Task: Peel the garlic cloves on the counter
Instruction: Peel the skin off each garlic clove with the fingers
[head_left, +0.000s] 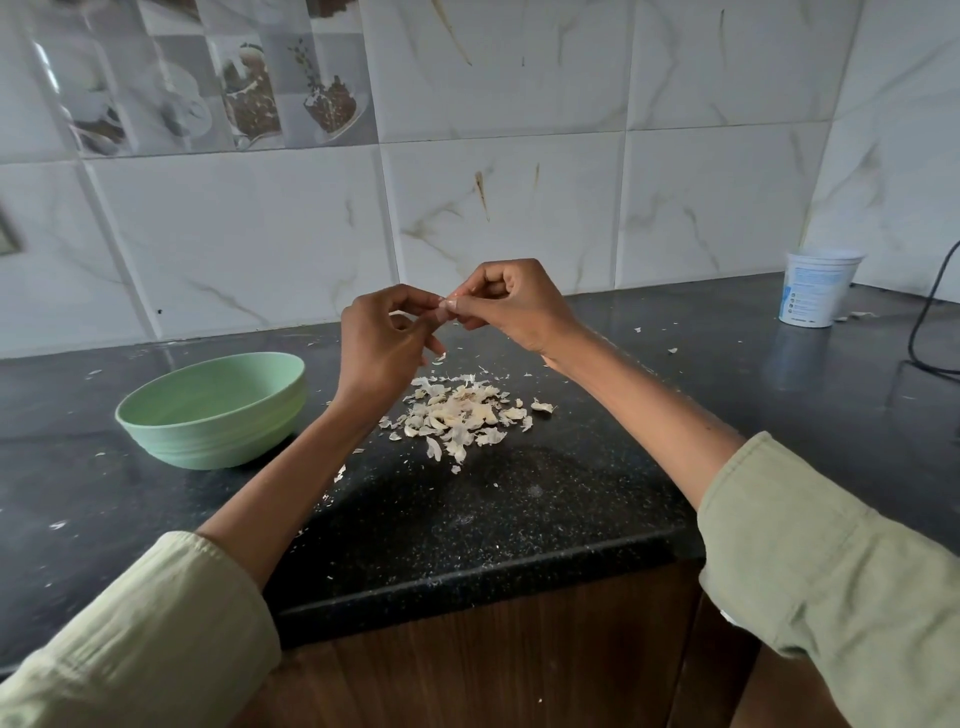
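From the head view, both hands are raised above the pile of skins (462, 413) on the bench (519, 499). The left hand (387, 340) and right hand (511, 304) pinch one garlic clove (448, 310) between curled fingertips, apparently mid-peel. Next, the skin likely needs stripping, and the clove may go in the green bowl (213, 410) left of the pile.

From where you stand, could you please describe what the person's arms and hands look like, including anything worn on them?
Both arms wear loose, pale sage-green sleeves of a crinkled fabric, the left sleeve and right sleeve each pushed up toward the elbow with a stitched cuff, leaving the forearms bare. The left hand and right hand are bare: no gloves, watch or bracelet shows; I see no rings.
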